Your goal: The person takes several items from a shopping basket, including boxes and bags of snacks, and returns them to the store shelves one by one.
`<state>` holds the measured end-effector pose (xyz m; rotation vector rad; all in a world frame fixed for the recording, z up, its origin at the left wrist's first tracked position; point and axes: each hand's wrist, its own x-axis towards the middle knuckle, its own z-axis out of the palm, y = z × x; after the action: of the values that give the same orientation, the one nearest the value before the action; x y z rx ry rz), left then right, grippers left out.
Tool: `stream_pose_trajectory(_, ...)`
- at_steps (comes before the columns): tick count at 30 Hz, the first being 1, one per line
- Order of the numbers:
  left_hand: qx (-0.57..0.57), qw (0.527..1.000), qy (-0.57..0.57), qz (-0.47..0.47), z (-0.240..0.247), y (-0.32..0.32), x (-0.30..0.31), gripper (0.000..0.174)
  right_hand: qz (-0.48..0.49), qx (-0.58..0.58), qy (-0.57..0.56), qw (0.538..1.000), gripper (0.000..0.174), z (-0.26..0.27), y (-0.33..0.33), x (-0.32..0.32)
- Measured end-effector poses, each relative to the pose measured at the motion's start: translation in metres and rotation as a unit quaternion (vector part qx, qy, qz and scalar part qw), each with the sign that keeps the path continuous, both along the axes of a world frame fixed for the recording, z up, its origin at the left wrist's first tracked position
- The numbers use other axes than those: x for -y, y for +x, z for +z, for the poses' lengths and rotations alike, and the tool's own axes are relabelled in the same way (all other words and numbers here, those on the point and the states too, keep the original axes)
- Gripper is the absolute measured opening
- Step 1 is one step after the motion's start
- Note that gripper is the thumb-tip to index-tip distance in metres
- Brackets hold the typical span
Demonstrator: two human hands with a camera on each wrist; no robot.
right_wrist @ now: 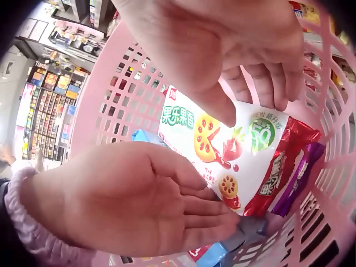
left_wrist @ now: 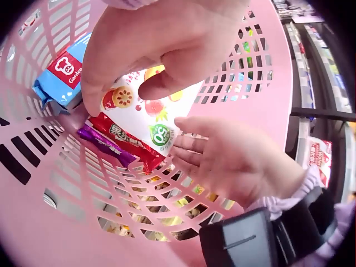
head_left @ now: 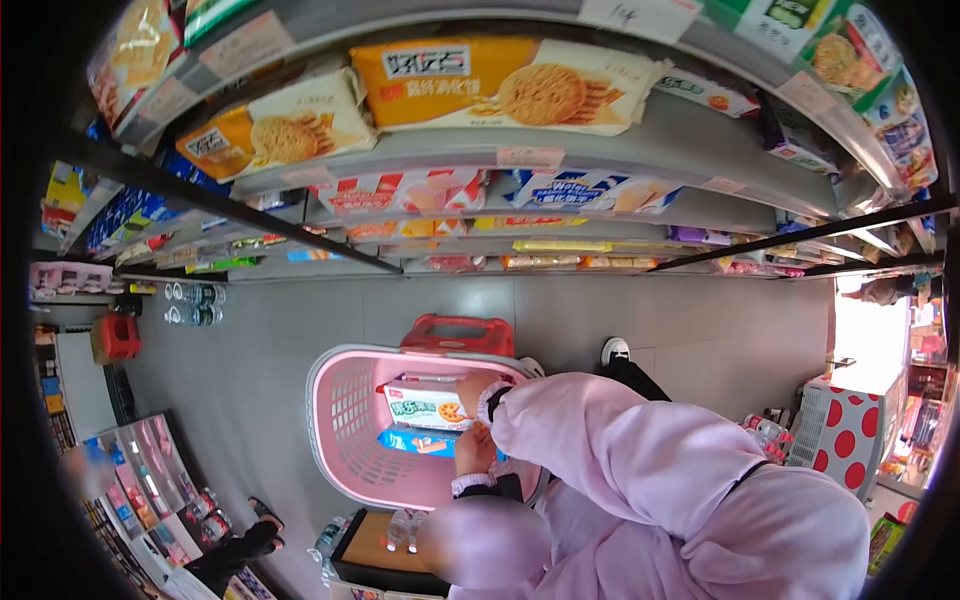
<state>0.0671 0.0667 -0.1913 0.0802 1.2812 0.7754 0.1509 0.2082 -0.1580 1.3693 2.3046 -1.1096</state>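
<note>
Inside a pink basket [head_left: 335,400] lies a white-and-red biscuit pack [head_left: 410,408] with fruit biscuit pictures. My right hand [head_left: 477,392] is at its shelf-side edge, fingers fairly straight, fingertips right at the pack in the left wrist view. Opposite, my left hand [right_wrist: 139,200] lies along the other edge, its fingers straight and palm turned to the pack. In the left wrist view, the left thumb overlaps the pack's face. A blue Garden box [left_wrist: 68,71] stands beside the pack, below my left hand in the head view. A purple packet [left_wrist: 105,146] peeks from beneath the red end.
A red basket [head_left: 460,333] stands behind the pink one. Shelves with biscuit packs [head_left: 510,85] rise in front. Bottles [head_left: 405,530] stand on a box close to the basket's near side. Other people's feet [head_left: 616,350] show on the grey floor [head_left: 270,400].
</note>
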Motion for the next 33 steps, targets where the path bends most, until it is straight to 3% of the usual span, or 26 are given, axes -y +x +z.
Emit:
stream_pose_trajectory(2, 0.128, 0.971, -0.101, 0.174, -0.008, -0.004, 0.001, 0.018, 0.020, 0.010, -0.021, 1.000, 0.038, 0.007, -0.004, -0.005)
stream_pose_trajectory(5, 0.045, 0.969, -0.138, 0.199, 0.057, 0.003, -0.015, 0.014, 0.005, -0.039, -0.088, 0.995, 0.037, 0.029, 0.001, -0.018)
stream_pose_trajectory(9, 0.013, 0.969, -0.123, 0.214, 0.083, -0.007, -0.001, 0.015, 0.025, -0.105, -0.134, 0.985, 0.035, 0.062, 0.017, -0.030)
stream_pose_trajectory(14, -0.006, 0.979, -0.035, 0.201, 0.136, 0.011, 0.008, 0.008, 0.046, -0.157, -0.173, 0.971, 0.034, 0.096, 0.050, -0.033)
stream_pose_trajectory(15, -0.004, 0.977, -0.015, 0.211, 0.146, 0.019, 0.010, 0.008, 0.006, -0.223, -0.179, 0.958, 0.033, 0.092, 0.060, -0.025)
stream_pose_trajectory(16, -0.001, 0.976, 0.006, 0.220, 0.152, 0.025, 0.012, 0.008, 0.010, -0.205, -0.182, 0.962, 0.036, 0.075, 0.061, -0.019)
stream_pose_trajectory(18, 0.037, 0.973, 0.052, 0.222, 0.165, 0.037, 0.013, 0.010, -0.056, -0.258, -0.222, 0.939, 0.038, 0.088, 0.081, -0.009)
stream_pose_trajectory(19, 0.052, 0.969, 0.080, 0.227, 0.172, 0.045, 0.014, 0.011, -0.049, -0.338, -0.171, 0.924, 0.033, 0.084, 0.088, -0.004)
stream_pose_trajectory(20, 0.067, 0.964, 0.107, 0.233, 0.180, 0.053, 0.013, 0.012, -0.057, -0.333, -0.214, 0.916, 0.034, 0.090, 0.096, -0.004)
stream_pose_trajectory(21, 0.075, 0.966, 0.153, 0.195, 0.181, 0.057, 0.015, 0.033, -0.059, -0.357, -0.184, 0.914, 0.035, 0.102, 0.108, -0.004)
stream_pose_trajectory(23, 0.074, 0.965, 0.189, 0.165, 0.189, 0.070, 0.011, 0.036, -0.076, -0.338, -0.161, 0.924, 0.037, 0.148, 0.142, -0.007)
stream_pose_trajectory(24, 0.074, 0.964, 0.206, 0.151, 0.200, 0.081, 0.004, 0.037, -0.075, -0.428, -0.112, 0.894, 0.036, 0.146, 0.151, -0.008)
stream_pose_trajectory(25, 0.080, 0.963, 0.225, 0.124, 0.213, 0.093, -0.001, 0.041, -0.089, -0.429, -0.130, 0.890, 0.036, 0.144, 0.163, -0.006)
stream_pose_trajectory(28, 0.105, 0.960, 0.238, 0.102, 0.224, 0.113, -0.013, 0.043, -0.111, -0.428, -0.159, 0.883, 0.034, 0.204, 0.216, -0.009)
stream_pose_trajectory(30, 0.112, 0.958, 0.256, 0.062, 0.231, 0.126, -0.024, 0.049, -0.141, -0.465, -0.218, 0.847, 0.034, 0.218, 0.243, -0.007)
stream_pose_trajectory(33, 0.119, 0.953, 0.277, 0.036, 0.244, 0.150, -0.045, 0.052, -0.148, -0.463, -0.198, 0.851, 0.034, 0.229, 0.286, -0.011)
